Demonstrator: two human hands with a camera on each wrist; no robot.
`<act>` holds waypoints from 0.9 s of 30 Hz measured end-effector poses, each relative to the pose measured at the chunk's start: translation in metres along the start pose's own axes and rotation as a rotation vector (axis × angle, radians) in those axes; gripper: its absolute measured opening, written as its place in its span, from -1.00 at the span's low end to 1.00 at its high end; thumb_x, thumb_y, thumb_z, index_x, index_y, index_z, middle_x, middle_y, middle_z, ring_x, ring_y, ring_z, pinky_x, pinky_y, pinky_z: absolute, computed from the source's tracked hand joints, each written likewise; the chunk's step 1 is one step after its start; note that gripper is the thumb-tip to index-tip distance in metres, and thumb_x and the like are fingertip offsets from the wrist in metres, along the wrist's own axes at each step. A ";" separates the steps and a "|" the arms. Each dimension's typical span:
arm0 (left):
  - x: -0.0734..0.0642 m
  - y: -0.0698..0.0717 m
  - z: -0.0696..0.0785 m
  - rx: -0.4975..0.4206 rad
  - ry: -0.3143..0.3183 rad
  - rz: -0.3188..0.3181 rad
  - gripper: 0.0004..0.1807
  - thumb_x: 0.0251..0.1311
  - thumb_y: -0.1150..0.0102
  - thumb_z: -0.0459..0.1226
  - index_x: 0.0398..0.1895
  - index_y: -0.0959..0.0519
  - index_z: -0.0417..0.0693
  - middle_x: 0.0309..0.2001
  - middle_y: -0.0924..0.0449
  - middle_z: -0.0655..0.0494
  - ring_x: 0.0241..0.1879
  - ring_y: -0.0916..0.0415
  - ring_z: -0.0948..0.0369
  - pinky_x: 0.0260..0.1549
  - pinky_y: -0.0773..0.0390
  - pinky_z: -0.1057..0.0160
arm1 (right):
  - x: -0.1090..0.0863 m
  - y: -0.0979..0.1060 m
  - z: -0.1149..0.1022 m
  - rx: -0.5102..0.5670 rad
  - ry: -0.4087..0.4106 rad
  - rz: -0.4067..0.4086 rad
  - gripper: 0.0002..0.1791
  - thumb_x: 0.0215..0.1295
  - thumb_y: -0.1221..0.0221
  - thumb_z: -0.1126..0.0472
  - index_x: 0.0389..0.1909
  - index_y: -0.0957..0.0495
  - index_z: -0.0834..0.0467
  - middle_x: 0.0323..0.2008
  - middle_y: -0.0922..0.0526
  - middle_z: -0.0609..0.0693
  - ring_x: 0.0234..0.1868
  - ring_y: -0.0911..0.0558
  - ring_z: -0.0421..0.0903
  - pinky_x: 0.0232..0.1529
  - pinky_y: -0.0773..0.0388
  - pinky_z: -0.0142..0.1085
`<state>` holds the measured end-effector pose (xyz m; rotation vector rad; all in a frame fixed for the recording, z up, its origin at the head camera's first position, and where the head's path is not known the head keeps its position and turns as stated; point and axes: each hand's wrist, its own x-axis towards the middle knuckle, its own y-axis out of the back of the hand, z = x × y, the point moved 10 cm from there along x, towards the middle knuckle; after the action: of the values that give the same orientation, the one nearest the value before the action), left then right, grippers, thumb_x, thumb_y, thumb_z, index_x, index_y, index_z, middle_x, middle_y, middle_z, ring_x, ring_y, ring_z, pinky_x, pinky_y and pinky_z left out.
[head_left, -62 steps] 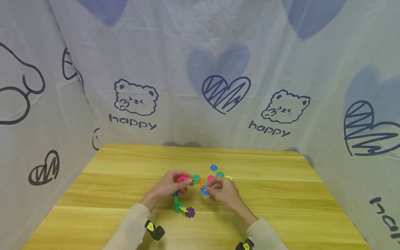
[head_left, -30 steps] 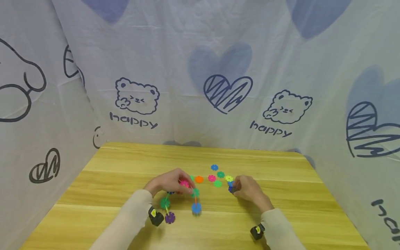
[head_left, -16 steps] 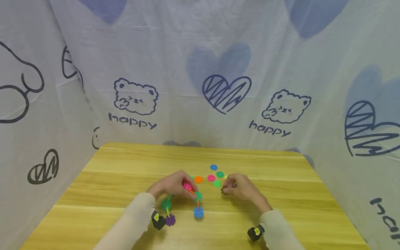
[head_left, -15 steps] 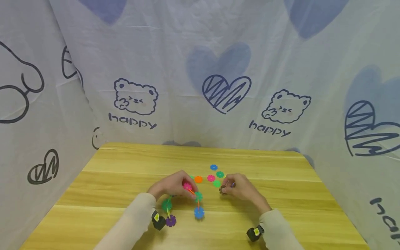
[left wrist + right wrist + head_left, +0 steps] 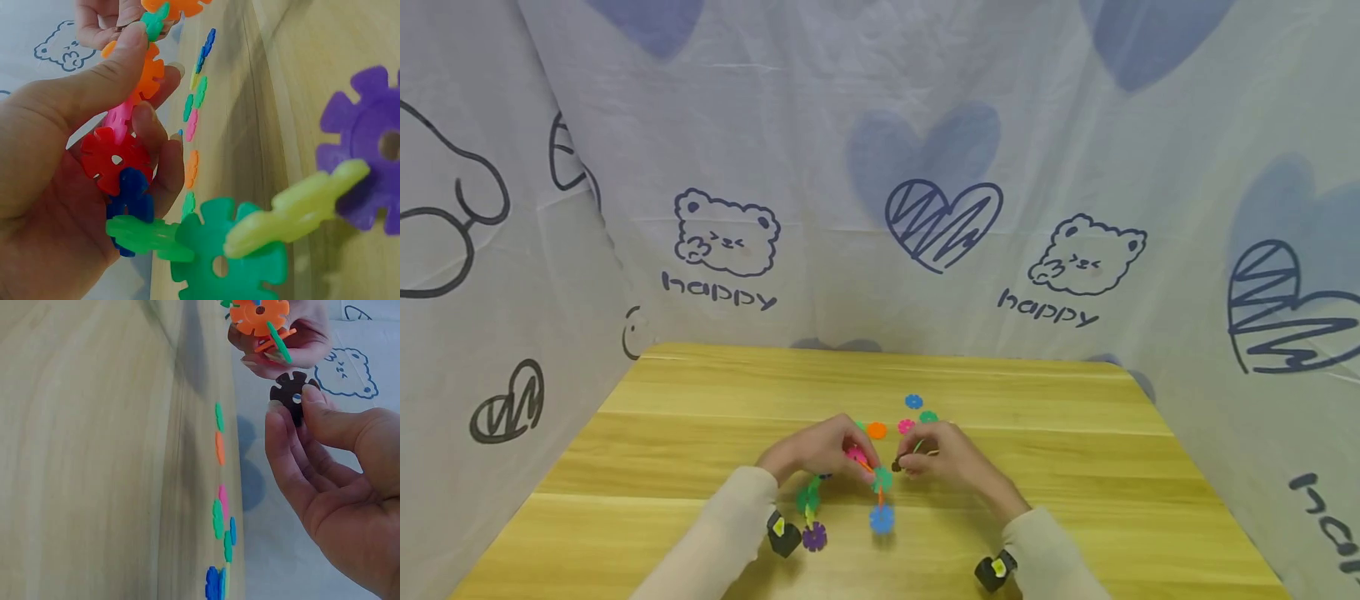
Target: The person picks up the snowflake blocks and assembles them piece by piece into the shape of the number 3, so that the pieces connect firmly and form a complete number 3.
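Note:
My left hand (image 5: 820, 450) grips a chain of interlocking plastic snowflake discs. From its fingertips in the head view hang a green disc (image 5: 882, 479) and a light blue disc (image 5: 882, 520). The chain's other end falls below the palm to a purple disc (image 5: 815, 537). In the left wrist view a red disc (image 5: 103, 164) and a dark blue disc (image 5: 139, 203) lie against the palm. My right hand (image 5: 951, 458) pinches a black snowflake disc (image 5: 284, 394) between thumb and fingers. That disc is close to the chain but apart from it.
Loose discs lie on the wooden table (image 5: 1075, 467) beyond the hands: an orange disc (image 5: 877, 431), a pink disc (image 5: 906, 427), a green disc (image 5: 928, 417) and a blue disc (image 5: 913, 402). Behind the table hangs a printed cloth (image 5: 835, 275).
My right hand left the chain's blue disc, reached to the loose discs at right, and came back left with the black disc. My left hand shifted slightly right and nearer, keeping the chain.

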<state>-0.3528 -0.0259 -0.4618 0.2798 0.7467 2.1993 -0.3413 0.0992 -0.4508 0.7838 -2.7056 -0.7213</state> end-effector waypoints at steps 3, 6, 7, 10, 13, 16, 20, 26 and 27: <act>0.000 -0.001 0.002 0.013 -0.007 -0.005 -0.92 0.16 -0.50 -0.28 -0.27 -0.83 0.01 -0.33 -0.77 0.14 -0.51 -0.32 0.35 -0.49 -0.37 0.46 | 0.000 -0.004 -0.003 -0.008 0.026 -0.021 -0.96 0.38 -0.29 0.34 -0.25 -0.68 0.25 -0.23 -0.77 0.21 -0.28 -0.75 -0.03 -0.23 -0.75 -0.30; 0.000 -0.003 0.004 0.037 -0.014 -0.009 -0.93 0.17 -0.50 -0.27 -0.28 -0.83 0.02 -0.31 -0.78 0.19 -0.50 -0.33 0.36 -0.47 -0.39 0.47 | 0.000 -0.007 -0.006 -0.015 0.047 -0.042 -0.96 0.37 -0.29 0.35 -0.24 -0.68 0.26 -0.22 -0.76 0.20 -0.25 -0.76 -0.03 -0.18 -0.75 -0.30; 0.000 -0.003 0.005 0.043 -0.016 -0.010 -0.93 0.17 -0.50 -0.27 -0.28 -0.83 0.01 -0.31 -0.78 0.19 -0.50 -0.33 0.36 -0.47 -0.39 0.47 | 0.000 -0.008 -0.007 -0.017 0.055 -0.049 -0.96 0.37 -0.30 0.36 -0.23 -0.69 0.26 -0.21 -0.76 0.20 -0.25 -0.76 -0.04 -0.16 -0.75 -0.31; 0.000 -0.005 0.006 0.057 -0.019 -0.012 -0.94 0.17 -0.50 -0.29 -0.29 -0.83 0.00 -0.33 -0.78 0.19 -0.49 -0.34 0.38 -0.46 -0.41 0.47 | 0.001 -0.011 -0.009 -0.032 0.075 -0.063 -0.96 0.35 -0.30 0.38 -0.23 -0.70 0.26 -0.22 -0.76 0.18 -0.25 -0.76 -0.09 -0.12 -0.74 -0.35; 0.001 -0.006 0.006 0.060 -0.019 -0.013 -0.95 0.18 -0.49 -0.30 -0.30 -0.83 -0.02 -0.38 -0.77 0.17 -0.50 -0.32 0.39 -0.47 -0.39 0.48 | 0.001 -0.012 -0.011 -0.070 0.100 -0.060 -0.97 0.33 -0.32 0.37 -0.26 -0.71 0.26 -0.27 -0.79 0.16 -0.29 -0.76 -0.13 -0.14 -0.71 -0.42; 0.001 -0.008 0.007 0.059 -0.026 -0.015 -0.96 0.18 -0.48 -0.32 -0.30 -0.82 -0.04 -0.42 -0.75 0.15 -0.54 -0.29 0.39 -0.51 -0.35 0.49 | 0.001 -0.014 -0.015 -0.112 0.144 -0.049 -0.96 0.32 -0.33 0.35 -0.29 -0.73 0.25 -0.32 -0.80 0.12 -0.36 -0.75 -0.15 -0.21 -0.70 -0.46; -0.001 -0.008 0.008 0.030 -0.041 -0.017 -0.96 0.19 -0.46 -0.36 -0.31 -0.82 -0.09 -0.41 -0.77 0.12 -0.58 -0.25 0.41 -0.56 -0.30 0.49 | 0.001 -0.016 -0.020 -0.119 0.205 -0.030 -0.96 0.29 -0.34 0.37 -0.32 -0.76 0.23 -0.36 -0.81 0.11 -0.41 -0.74 -0.21 -0.28 -0.71 -0.45; -0.005 -0.003 0.008 -0.014 -0.053 0.001 -0.94 0.22 -0.42 -0.40 -0.30 -0.82 -0.09 -0.33 -0.80 0.09 -0.57 -0.27 0.40 -0.55 -0.33 0.47 | 0.000 -0.015 -0.027 -0.131 0.280 0.050 -0.97 0.27 -0.35 0.40 -0.34 -0.76 0.27 -0.39 -0.81 0.12 -0.42 -0.74 -0.25 -0.34 -0.72 -0.45; -0.006 -0.002 0.008 -0.017 -0.052 0.007 -0.93 0.22 -0.41 -0.40 -0.29 -0.82 -0.09 -0.33 -0.80 0.09 -0.56 -0.28 0.39 -0.55 -0.35 0.47 | -0.001 -0.015 -0.029 -0.138 0.290 0.064 -0.97 0.27 -0.35 0.40 -0.35 -0.75 0.29 -0.39 -0.81 0.13 -0.43 -0.75 -0.22 -0.34 -0.72 -0.44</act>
<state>-0.3445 -0.0260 -0.4566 0.3301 0.6996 2.1952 -0.3243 0.0775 -0.4340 0.7047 -2.3839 -0.7099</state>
